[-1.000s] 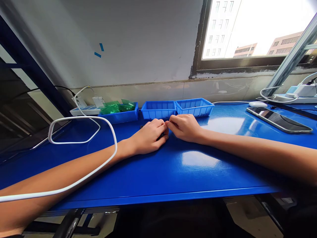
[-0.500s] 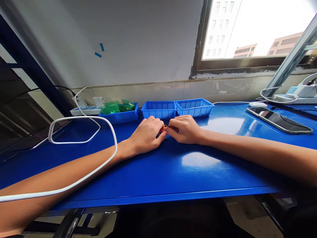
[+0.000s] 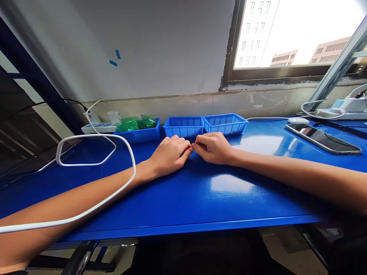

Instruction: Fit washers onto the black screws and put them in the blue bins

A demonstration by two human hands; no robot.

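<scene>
My left hand (image 3: 170, 156) and my right hand (image 3: 213, 149) meet over the middle of the blue table (image 3: 172, 202), fingertips almost touching. Both are closed in a pinch. Whatever lies between the fingers is tiny and mostly covered; only a dark, thin bit shows at the fingertips, too small to name. Just beyond the hands stand two blue bins side by side, the middle bin (image 3: 183, 132) and the right bin (image 3: 226, 130). Farther left, another blue bin (image 3: 143, 135) holds green plastic packets (image 3: 134, 124).
A white cable (image 3: 132, 156) loops across the left side, passing over my left forearm. Power strips stand at the back left (image 3: 99, 127) and back right (image 3: 344, 111). A phone (image 3: 323, 138) lies on the right, near a white rounded object (image 3: 298, 120). Behind is the wall.
The fingers of both hands have shifted slightly at the pinch, and less of the dark bit shows between them. The bins, phone and cable are unmoved.
</scene>
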